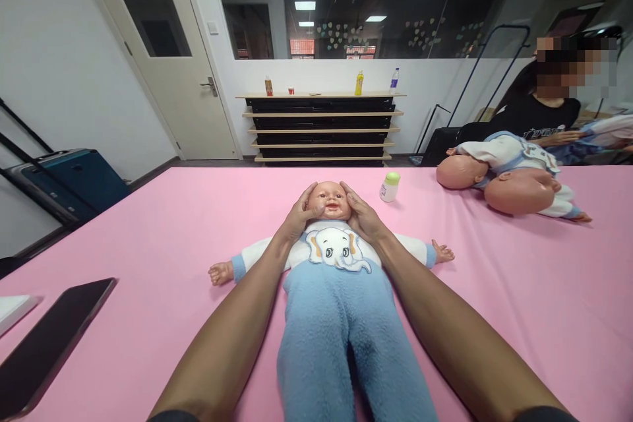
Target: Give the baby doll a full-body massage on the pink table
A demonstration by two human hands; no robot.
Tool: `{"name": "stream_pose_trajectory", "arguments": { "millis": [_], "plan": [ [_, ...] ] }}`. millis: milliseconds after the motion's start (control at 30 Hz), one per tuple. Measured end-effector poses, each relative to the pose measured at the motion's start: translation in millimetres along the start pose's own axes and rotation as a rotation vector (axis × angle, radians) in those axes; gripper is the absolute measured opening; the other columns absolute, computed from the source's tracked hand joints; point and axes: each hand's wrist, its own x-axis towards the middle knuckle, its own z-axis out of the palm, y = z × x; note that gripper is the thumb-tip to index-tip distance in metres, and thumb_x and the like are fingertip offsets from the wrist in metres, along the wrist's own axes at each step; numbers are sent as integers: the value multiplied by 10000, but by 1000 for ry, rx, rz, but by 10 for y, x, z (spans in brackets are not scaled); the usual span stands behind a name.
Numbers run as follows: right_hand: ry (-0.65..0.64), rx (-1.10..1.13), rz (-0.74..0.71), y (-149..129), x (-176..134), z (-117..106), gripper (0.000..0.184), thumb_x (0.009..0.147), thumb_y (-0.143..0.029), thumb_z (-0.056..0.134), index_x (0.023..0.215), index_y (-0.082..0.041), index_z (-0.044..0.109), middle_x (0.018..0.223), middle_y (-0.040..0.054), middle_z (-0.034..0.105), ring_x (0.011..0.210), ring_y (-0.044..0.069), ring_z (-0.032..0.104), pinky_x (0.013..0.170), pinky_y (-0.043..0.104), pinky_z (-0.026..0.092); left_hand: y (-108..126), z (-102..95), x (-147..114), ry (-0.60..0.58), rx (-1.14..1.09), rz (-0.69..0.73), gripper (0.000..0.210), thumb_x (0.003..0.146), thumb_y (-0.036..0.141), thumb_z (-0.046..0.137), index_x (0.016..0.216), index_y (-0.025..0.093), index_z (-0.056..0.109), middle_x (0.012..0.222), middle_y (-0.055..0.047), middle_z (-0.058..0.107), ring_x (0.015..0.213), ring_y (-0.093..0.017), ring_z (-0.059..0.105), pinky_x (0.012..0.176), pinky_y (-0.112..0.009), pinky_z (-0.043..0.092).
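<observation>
A baby doll (316, 316) lies on its back on the pink-covered table (163, 237), its head toward the far edge and its arms spread. It wears a white top with an elephant on the chest and fluffy blue trousers. My left hand (300, 214) cups the left side of the doll's head (330, 196), thumb on the cheek. On the opposite side my right hand (363, 214) holds the head, its fingers reaching up by the temple. Both palms press against the head, partly hiding its sides. A small white jar with a green lid (390, 186) stands to the right of the head.
Two more dolls (519, 178) lie overlapped at the far right, near a seated person in a black shirt (537, 115). A dark phone (54, 343) and a white object (14, 310) are at the left. Bottles top a stacked shelf (324, 112) behind the table.
</observation>
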Motion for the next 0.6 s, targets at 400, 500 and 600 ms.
{"name": "stream_pose_trajectory", "arguments": {
  "millis": [400,500,600],
  "plan": [
    [-15,-300,-31,-67,-74,5,1057,615,-262,829,1491,-333,241,1516,9,310,1366,254,375,1142,427,335,77,32,-48,30,202,40,962,662,296,794,1487,257,301,1456,-65,365,1348,-273,382,1175,-420,296],
    [-55,-125,12,-59,-46,-19,960,684,-293,787,1484,-337,258,1508,12,330,1331,236,427,1130,416,361,53,34,-29,-2,101,-3,955,684,287,774,1498,278,274,1453,-67,370,1325,-272,415,1159,-427,323],
    [-56,-13,15,-31,-7,-43,826,759,-348,727,1468,-324,304,1480,21,380,1313,221,451,1140,412,351,30,44,-15,-7,24,-23,924,719,313,748,1503,273,259,1453,-80,368,1306,-268,439,1159,-429,326]
  ]
}}
